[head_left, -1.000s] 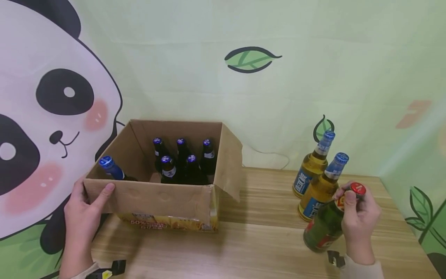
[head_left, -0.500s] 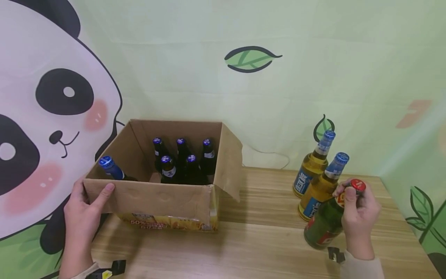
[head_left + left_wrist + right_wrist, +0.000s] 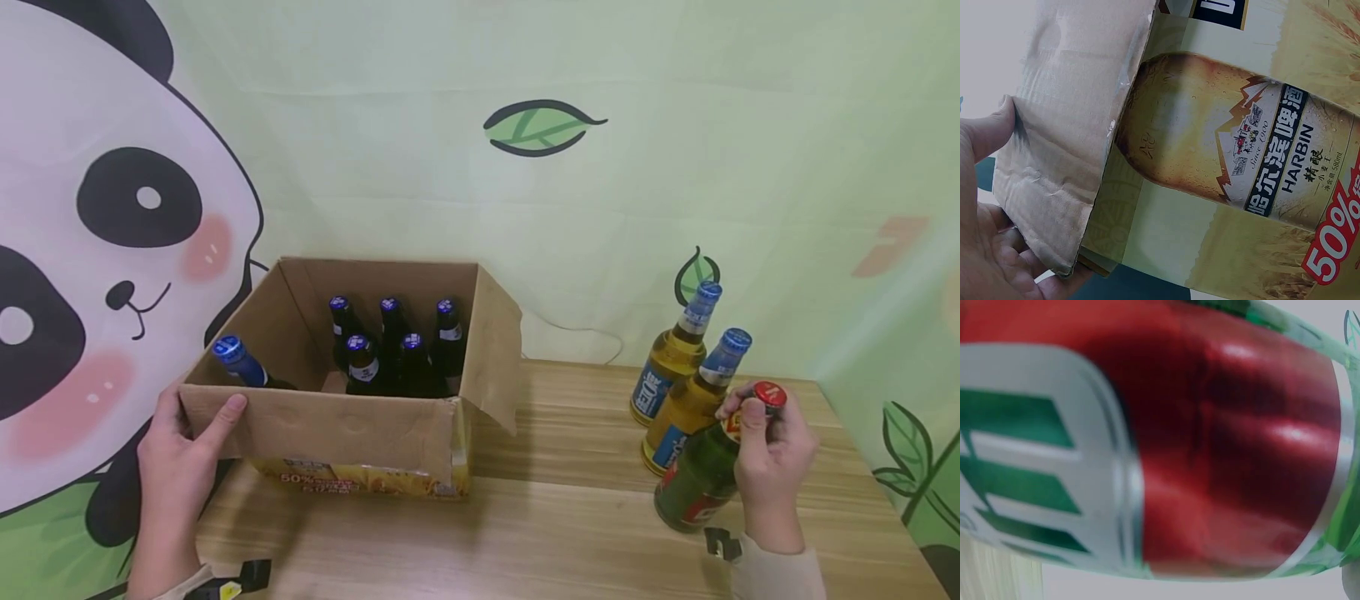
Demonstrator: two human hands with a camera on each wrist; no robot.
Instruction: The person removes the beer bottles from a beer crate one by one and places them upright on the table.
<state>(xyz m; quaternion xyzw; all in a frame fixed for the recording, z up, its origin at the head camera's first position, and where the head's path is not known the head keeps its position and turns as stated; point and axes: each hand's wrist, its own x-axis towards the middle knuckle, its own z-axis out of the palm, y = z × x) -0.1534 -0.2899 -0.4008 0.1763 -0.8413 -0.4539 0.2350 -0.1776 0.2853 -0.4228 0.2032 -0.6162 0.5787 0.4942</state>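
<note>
At the left in the head view, my left hand (image 3: pixel 180 467) grips the near left corner of an open cardboard box (image 3: pixel 322 425). Its thumb lies on the folded-down flap (image 3: pixel 1066 137), and the fingers reach behind that flap in the left wrist view. On the right, my right hand (image 3: pixel 776 471) holds a green beer bottle (image 3: pixel 697 483) by the neck, just below its red cap. The bottle's red label (image 3: pixel 1241 444) fills the right wrist view. Whether its base touches the table cannot be told.
Inside the box stand several dark bottles (image 3: pixel 365 367) with blue caps, and one blue-necked bottle (image 3: pixel 242 362) near the left corner. Two amber beer bottles (image 3: pixel 667 375) (image 3: pixel 686 417) with blue labels stand just behind the green one. A wooden table (image 3: pixel 555 517) meets a printed backdrop (image 3: pixel 420 167).
My right hand and the green bottle have shifted very slightly away from me, toward the amber bottles. The left hand and the box have stayed in place.
</note>
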